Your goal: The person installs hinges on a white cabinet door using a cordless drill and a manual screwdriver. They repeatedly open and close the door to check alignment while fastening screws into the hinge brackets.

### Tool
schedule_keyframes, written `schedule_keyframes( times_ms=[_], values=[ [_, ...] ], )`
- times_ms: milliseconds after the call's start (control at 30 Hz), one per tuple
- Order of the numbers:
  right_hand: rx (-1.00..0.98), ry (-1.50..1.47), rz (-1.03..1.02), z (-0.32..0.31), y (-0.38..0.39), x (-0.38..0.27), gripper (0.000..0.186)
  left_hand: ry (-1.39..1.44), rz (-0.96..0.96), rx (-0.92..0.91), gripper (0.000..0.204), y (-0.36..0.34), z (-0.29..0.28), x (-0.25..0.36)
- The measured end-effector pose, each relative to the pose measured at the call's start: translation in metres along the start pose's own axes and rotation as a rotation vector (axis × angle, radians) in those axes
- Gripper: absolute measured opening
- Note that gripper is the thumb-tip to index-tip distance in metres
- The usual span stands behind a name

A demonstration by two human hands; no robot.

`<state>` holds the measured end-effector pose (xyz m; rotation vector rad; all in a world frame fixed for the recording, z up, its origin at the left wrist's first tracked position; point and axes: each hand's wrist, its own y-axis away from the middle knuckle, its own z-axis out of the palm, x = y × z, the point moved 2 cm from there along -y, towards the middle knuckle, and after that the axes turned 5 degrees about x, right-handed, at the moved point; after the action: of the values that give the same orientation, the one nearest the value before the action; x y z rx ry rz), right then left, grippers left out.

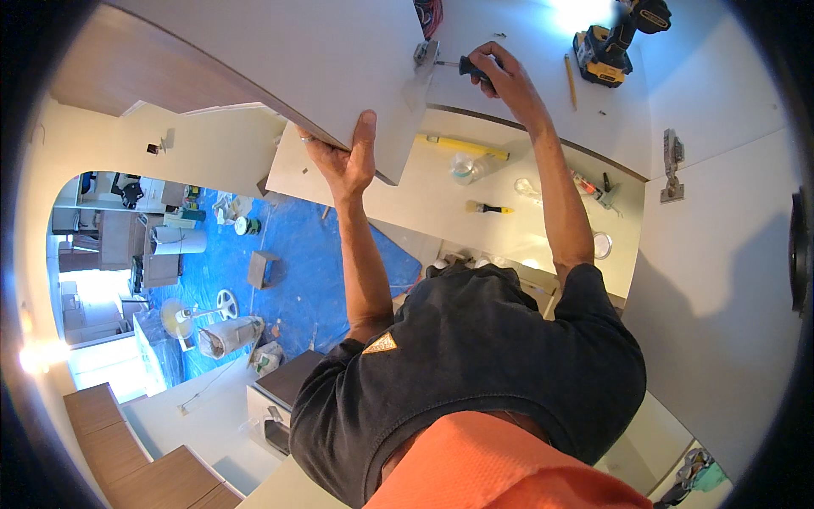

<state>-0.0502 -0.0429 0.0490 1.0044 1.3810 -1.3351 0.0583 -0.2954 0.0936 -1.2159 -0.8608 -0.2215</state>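
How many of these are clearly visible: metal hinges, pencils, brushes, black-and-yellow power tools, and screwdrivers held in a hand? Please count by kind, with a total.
Metal hinges: 2
Pencil: 1
Brush: 1
Black-and-yellow power tool: 1
Screwdriver in the right hand: 1
Total: 6

Place: a home, I take it, with fitting-out work under way.
Cabinets (pixel 144 471): brown-fronted, lower left of the frame; a white door (pixel 721 263) with an exposed metal hinge (pixel 672 165) fills the right.
Pale panel (pixel 381 93): between my left fingers (pixel 319 149), upper middle.
Blue sheet (pixel 301 293): spread out, centre left, a box (pixel 263 270) on it.
Tools: drill (pixel 603 61) and pencil (pixel 571 82), upper right; brush (pixel 490 208) on the bench (pixel 492 237) below.
Fan (pixel 176 319): an ordinary household sort, lower left.
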Motion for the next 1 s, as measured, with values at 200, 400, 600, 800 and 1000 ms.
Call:
schedule_keyframes(
  times_ms=[200,400,600,800,1000],
  values=[
    [0.008,0.029,-0.018,0.0,0.004,0.0,0.02,-0.022,0.025,-0.031,0.056,-0.003,-0.004,-0.002],
    [0.032,0.025,0.006,0.001,0.006,0.004,0.021,0.033,0.039,-0.029,0.03,-0.012,-0.003,0.004],
    [0.006,0.246,-0.035,-0.003,0.003,0.004,0.023,0.01,0.001,-0.017,0.03,-0.01,-0.005,-0.001],
    [0.048,0.403,-0.567,-0.004,0.002,0.006,0.027,0.014,0.044,-0.01,0.03,-0.009,-0.005,-0.006],
    [0.075,0.246,-0.327,-0.002,0.012,0.008,0.028,-0.014,0.039,0.015,0.028,-0.008,-0.004,-0.004]
  ],
)
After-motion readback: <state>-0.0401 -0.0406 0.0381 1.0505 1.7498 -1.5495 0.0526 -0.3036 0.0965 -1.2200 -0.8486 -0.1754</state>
